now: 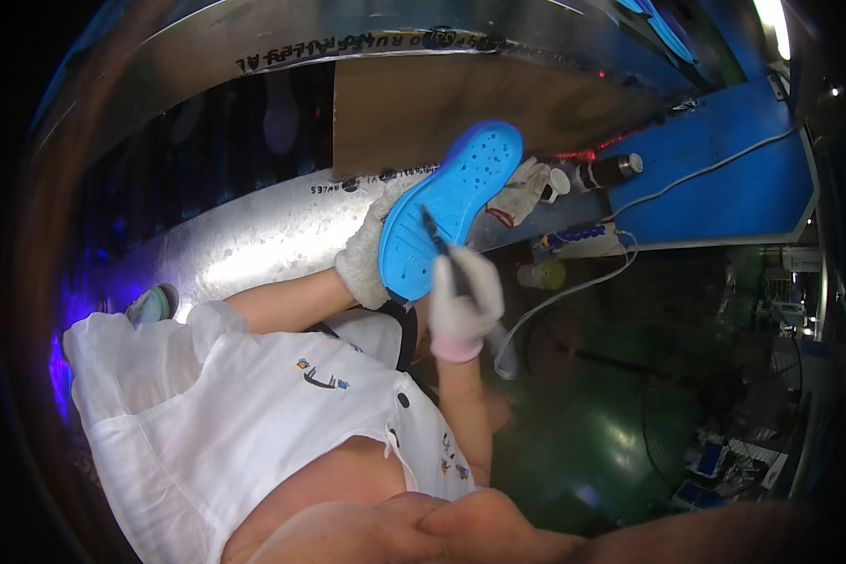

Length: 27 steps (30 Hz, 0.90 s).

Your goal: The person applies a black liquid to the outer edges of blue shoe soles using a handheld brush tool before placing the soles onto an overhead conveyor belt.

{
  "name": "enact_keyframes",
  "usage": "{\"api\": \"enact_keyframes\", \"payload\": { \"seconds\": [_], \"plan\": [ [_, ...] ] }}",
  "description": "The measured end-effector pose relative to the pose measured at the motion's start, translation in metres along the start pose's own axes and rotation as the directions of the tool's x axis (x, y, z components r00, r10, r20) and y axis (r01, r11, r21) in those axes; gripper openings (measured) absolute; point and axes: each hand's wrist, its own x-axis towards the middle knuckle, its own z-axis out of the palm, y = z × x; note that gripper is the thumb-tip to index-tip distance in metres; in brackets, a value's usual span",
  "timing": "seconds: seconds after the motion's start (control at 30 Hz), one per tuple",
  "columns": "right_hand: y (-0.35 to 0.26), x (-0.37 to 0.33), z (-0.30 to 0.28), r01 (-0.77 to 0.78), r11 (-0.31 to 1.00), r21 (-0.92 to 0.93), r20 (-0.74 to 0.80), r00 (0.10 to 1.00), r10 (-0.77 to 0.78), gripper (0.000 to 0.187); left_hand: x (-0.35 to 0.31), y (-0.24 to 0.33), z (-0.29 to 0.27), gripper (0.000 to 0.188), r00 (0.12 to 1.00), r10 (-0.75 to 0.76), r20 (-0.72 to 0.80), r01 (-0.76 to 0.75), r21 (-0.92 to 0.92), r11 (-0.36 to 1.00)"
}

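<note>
A bright blue shoe sole is held up in front of me, tilted, with small holes at its far end and ridges across its nearer half. My left hand, in a fuzzy white glove, grips its left edge; the fingers are partly hidden behind the sole. In a thin white glove with a pinkish cuff, my right hand is closed around a slim black brush-like tool. That tool's tip lies over the ridged part of the sole; whether it touches is unclear.
Behind the sole are a metal ledge and a brown board. A spare glove, a white cup and a dark bottle stand beyond it. A blue panel, a pale cable and a yellowish jar are rightward.
</note>
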Motion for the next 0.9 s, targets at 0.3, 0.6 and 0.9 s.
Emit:
{"api": "enact_keyframes", "payload": {
  "seconds": [0.3, 0.6, 0.9],
  "plan": [
    [-0.012, -0.024, 0.002, 0.048, 0.995, -0.087, -0.021, 0.999, -0.05, 0.017, 0.003, 0.02, 0.035, 0.089, 1.0, -0.018, -0.025, 0.021, 0.133, 0.991],
    [-0.01, 0.008, -0.029, 0.285, 0.958, 0.036, 0.315, 0.907, -0.281, 0.02, 0.022, 0.061, 0.041, 0.075, 0.925, -0.379, 0.007, 0.359, 0.307, 0.882],
    [-0.044, 0.025, -0.038, 0.293, 0.953, -0.077, 0.589, 0.785, -0.194, 0.024, 0.066, 0.084, 0.013, 0.064, 0.825, -0.384, 0.414, -0.199, 0.85, 0.488]
  ]
}}
